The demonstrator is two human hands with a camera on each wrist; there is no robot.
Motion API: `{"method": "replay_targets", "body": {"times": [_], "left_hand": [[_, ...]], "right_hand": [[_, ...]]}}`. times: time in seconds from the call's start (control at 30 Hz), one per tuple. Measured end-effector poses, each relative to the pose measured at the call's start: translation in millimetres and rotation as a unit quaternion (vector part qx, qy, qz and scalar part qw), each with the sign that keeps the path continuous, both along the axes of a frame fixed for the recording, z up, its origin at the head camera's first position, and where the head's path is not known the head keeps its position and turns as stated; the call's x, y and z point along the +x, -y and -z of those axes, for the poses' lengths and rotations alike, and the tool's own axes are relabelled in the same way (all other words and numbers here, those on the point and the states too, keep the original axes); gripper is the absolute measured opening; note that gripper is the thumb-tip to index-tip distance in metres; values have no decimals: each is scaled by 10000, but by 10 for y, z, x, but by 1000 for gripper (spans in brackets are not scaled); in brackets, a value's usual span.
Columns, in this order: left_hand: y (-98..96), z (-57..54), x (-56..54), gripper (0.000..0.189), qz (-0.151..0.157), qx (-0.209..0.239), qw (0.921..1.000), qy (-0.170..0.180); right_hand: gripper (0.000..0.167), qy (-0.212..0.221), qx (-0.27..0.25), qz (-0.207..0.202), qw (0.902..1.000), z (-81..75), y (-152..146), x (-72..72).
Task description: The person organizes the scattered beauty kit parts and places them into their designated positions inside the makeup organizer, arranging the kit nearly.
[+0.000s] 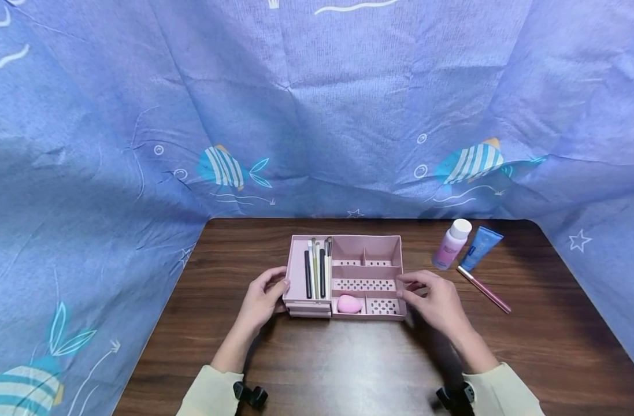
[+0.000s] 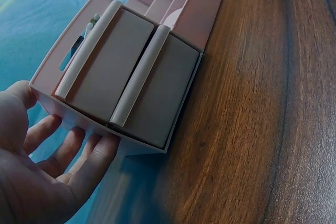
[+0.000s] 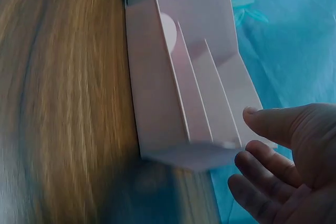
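Observation:
A pink makeup organizer (image 1: 366, 271) stands on the table, with brushes (image 1: 317, 268) lying in its left tray and a pink makeup sponge (image 1: 349, 304) in a front compartment. My left hand (image 1: 262, 297) grips its left end, thumb at the upper edge and fingers against the side wall. Two drawers (image 2: 142, 77) face front below the tray, both pushed in. At the opposite end my right hand (image 1: 432, 297) holds the side wall lightly between thumb and fingers. In the right wrist view, the right hand (image 3: 283, 166) has its thumb over the wall's edge and fingers outside.
Right of the organizer stand a pink bottle with a white cap (image 1: 452, 245) and a blue tube (image 1: 480, 247). A slim pink tube with a white end (image 1: 484, 290) lies before them. Blue fish-print cloth (image 1: 317, 115) hangs behind the wooden table (image 1: 233, 248).

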State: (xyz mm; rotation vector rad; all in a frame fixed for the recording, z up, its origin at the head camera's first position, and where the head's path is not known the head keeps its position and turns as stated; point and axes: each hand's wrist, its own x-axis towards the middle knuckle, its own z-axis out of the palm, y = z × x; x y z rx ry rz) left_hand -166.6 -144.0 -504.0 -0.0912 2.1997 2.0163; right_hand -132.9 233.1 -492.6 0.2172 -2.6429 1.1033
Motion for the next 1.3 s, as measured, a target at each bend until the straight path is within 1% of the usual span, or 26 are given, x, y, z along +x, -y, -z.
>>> {"method": "replay_targets", "body": {"times": [0.17, 0.33, 0.5, 0.63, 0.77, 0.9, 1.07, 1.3], "left_hand": [[-1, -16, -3, 38, -1, 18, 10000, 4], [-6, -15, -10, 38, -11, -26, 10000, -12], [-7, -19, -12, 38, -29, -38, 10000, 11], [-10, -14, -9, 38, -25, -52, 10000, 18], [-10, 4, -11, 38, -31, -44, 10000, 18], [-4, -9, -7, 38, -50, -37, 10000, 37], [-6, -11, 1, 37, -46, -22, 10000, 8], [-7, 44, -10, 39, 15, 8, 10000, -85]], "right_hand": [[30, -46, 111, 162, 9998, 24, -217, 3], [31, -135, 342, 331, 9988, 31, -439, -7], [32, -18, 567, 534, 9970, 37, -655, -23], [31, 16, 703, 753, 9947, 62, -821, -5], [32, -44, 914, 990, 9909, 113, -970, 25], [35, 40, 1009, 1200, 9876, 168, -1094, 35], [36, 272, 1043, 1302, 9856, 242, -1237, 40], [36, 355, 1114, 1529, 9813, 343, -1380, 43]]}}
